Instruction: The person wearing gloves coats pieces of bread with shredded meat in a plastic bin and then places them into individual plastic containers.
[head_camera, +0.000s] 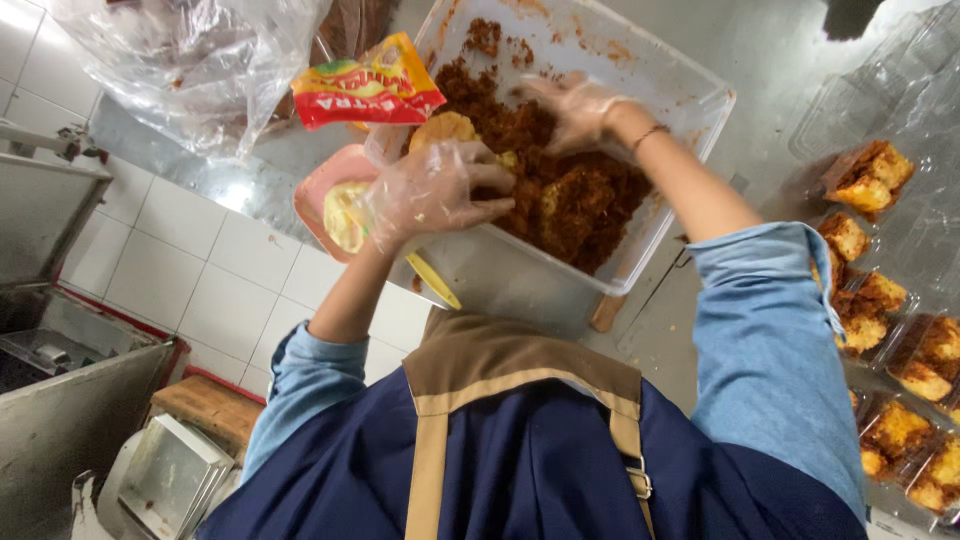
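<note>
Both my hands wear thin clear plastic gloves. My left hand (435, 190) is curled around a round yellowish bun piece (445, 128) at the near left rim of a large clear plastic tub (690, 105). The tub holds brown shredded filling (570, 200). My right hand (580, 105), with a thin bracelet at the wrist, reaches into the tub from the right. Its blurred fingertips pinch the filling near the middle.
A pink plate (320, 185) with something yellow lies under my left wrist. A red and yellow packet (365, 90) and a crumpled clear bag (190, 60) lie beyond it. Several clear boxes of filled pieces (870, 180) line the steel counter on the right. White wall tiles are at the left.
</note>
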